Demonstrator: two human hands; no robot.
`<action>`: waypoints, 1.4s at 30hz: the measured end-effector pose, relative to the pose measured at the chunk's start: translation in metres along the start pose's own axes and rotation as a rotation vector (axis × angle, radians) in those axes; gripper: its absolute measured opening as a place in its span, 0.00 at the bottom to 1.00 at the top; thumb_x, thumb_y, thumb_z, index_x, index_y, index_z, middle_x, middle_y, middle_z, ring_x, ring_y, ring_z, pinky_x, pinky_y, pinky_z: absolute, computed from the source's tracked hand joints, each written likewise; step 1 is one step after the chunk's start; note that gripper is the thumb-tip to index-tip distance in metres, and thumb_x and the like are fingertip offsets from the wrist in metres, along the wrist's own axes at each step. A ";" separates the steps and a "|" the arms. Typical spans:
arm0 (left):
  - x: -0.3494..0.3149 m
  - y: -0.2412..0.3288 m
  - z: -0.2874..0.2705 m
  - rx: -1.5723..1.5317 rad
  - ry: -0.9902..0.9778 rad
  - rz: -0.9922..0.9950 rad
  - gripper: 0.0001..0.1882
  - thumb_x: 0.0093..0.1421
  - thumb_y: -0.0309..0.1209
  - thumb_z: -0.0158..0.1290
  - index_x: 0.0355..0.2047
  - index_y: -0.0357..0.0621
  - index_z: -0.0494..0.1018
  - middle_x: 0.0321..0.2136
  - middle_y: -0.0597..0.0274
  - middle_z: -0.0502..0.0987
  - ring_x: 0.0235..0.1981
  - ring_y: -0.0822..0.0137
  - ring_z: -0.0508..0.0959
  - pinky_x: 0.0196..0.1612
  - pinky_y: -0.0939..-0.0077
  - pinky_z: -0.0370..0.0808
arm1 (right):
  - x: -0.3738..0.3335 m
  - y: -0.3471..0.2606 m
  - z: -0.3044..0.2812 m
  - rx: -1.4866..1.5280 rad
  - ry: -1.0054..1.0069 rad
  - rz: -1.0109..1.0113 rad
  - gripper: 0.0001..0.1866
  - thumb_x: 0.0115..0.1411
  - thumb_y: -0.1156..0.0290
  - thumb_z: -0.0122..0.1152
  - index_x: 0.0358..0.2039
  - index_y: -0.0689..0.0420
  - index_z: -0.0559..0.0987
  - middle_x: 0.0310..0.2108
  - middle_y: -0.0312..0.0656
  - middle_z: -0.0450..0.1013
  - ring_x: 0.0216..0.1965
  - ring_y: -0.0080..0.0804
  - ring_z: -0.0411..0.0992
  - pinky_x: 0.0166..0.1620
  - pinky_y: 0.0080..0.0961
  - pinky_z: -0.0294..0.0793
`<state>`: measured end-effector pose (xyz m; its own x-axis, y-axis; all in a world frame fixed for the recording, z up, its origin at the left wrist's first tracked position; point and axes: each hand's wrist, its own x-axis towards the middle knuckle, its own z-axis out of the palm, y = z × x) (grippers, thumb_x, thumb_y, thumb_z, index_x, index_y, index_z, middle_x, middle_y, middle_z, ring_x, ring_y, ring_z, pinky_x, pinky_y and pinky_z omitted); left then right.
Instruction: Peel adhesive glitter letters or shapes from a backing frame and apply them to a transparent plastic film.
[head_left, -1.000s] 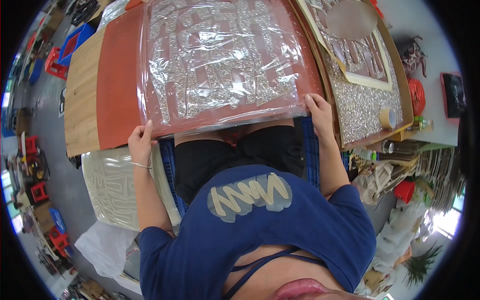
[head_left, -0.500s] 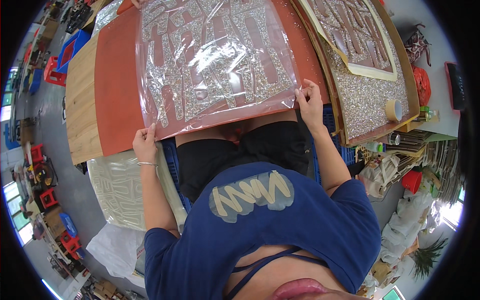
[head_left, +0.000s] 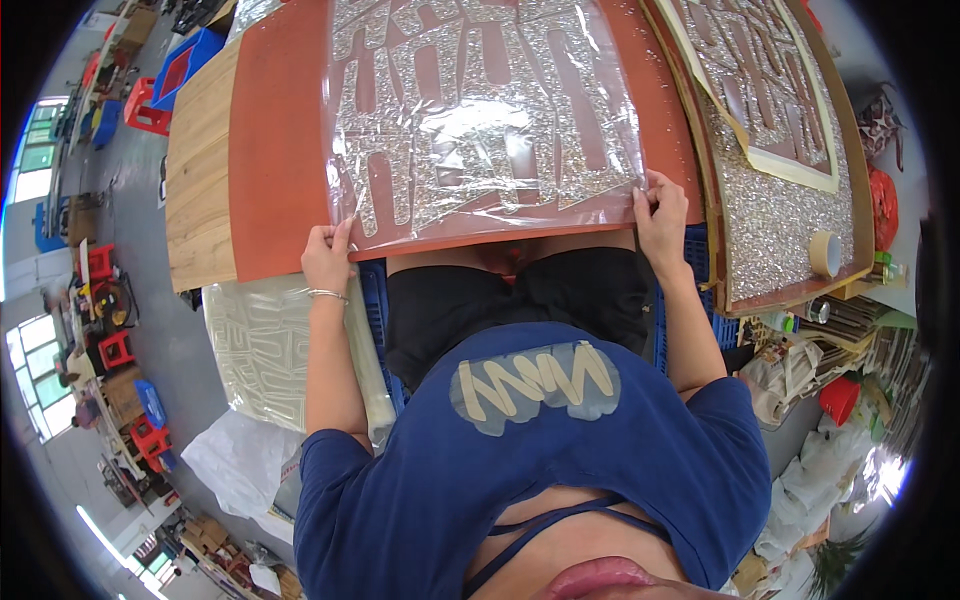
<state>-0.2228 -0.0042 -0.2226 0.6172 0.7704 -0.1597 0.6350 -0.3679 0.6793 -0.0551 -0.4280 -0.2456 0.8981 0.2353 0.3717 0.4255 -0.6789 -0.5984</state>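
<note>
A clear plastic sheet (head_left: 470,215) with shiny film glare lies on a red-brown mat (head_left: 275,150). Under or on it shows a pattern of glittering stones (head_left: 545,195) with long, rounded bare shapes between them. Its near left corner is pinched by my left hand (head_left: 328,258), thumb and fingers together. At the near right corner, my right hand (head_left: 662,215) grips the sheet's edge between thumb and bent fingers. Both hands rest close to the mat's front edge, above my lap.
On the right stands a shallow tray (head_left: 745,298) of loose glittering stones, holding a framed pattern sheet (head_left: 800,170) and a tape roll (head_left: 825,254). A wooden board (head_left: 200,190) adjoins the mat's left side. Below it hangs a translucent patterned sheet (head_left: 255,345). A blue crate (head_left: 373,300) stands underneath.
The whole view has shifted, so the table sits further right and slightly higher. Both hands keep hold of the sheet's near corners. Another person's fingers at the far edge have left the view.
</note>
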 end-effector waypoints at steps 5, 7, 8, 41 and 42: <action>-0.001 -0.004 0.000 0.023 -0.016 0.009 0.17 0.58 0.41 0.58 0.27 0.38 0.71 0.17 0.62 0.76 0.14 0.73 0.74 0.12 0.78 0.69 | -0.002 0.005 -0.001 -0.008 -0.035 0.016 0.18 0.53 0.76 0.60 0.45 0.64 0.73 0.26 0.41 0.67 0.34 0.40 0.64 0.40 0.36 0.61; -0.001 -0.007 -0.002 0.018 -0.007 0.009 0.17 0.58 0.41 0.58 0.27 0.38 0.71 0.17 0.62 0.76 0.13 0.73 0.74 0.12 0.78 0.69 | -0.001 0.000 0.000 -0.016 -0.072 0.031 0.19 0.53 0.76 0.60 0.47 0.64 0.72 0.25 0.39 0.66 0.34 0.39 0.64 0.40 0.36 0.61; -0.001 -0.009 -0.004 0.024 -0.011 0.004 0.17 0.58 0.41 0.58 0.26 0.38 0.71 0.17 0.62 0.76 0.13 0.73 0.74 0.12 0.78 0.69 | 0.000 -0.001 0.002 -0.008 -0.077 0.029 0.19 0.53 0.76 0.60 0.47 0.64 0.72 0.25 0.39 0.66 0.34 0.39 0.64 0.40 0.36 0.61; -0.017 0.091 -0.013 0.813 -0.452 0.541 0.19 0.58 0.28 0.46 0.50 0.38 0.68 0.51 0.45 0.69 0.54 0.48 0.68 0.61 0.44 0.54 | 0.050 -0.085 0.025 0.061 0.009 -0.417 0.18 0.47 0.84 0.50 0.41 0.62 0.76 0.50 0.54 0.69 0.57 0.55 0.62 0.60 0.50 0.57; -0.009 0.101 0.007 0.598 -0.259 0.719 0.19 0.59 0.28 0.45 0.52 0.38 0.66 0.53 0.43 0.67 0.56 0.46 0.65 0.62 0.46 0.54 | 0.056 -0.105 0.048 0.120 -0.041 -0.489 0.23 0.50 0.82 0.49 0.49 0.63 0.73 0.54 0.56 0.64 0.58 0.59 0.59 0.62 0.49 0.54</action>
<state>-0.1611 -0.0522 -0.1581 0.9880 0.1459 -0.0499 0.1532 -0.9654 0.2111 -0.0443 -0.3104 -0.1960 0.5932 0.5348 0.6017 0.8050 -0.3982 -0.4397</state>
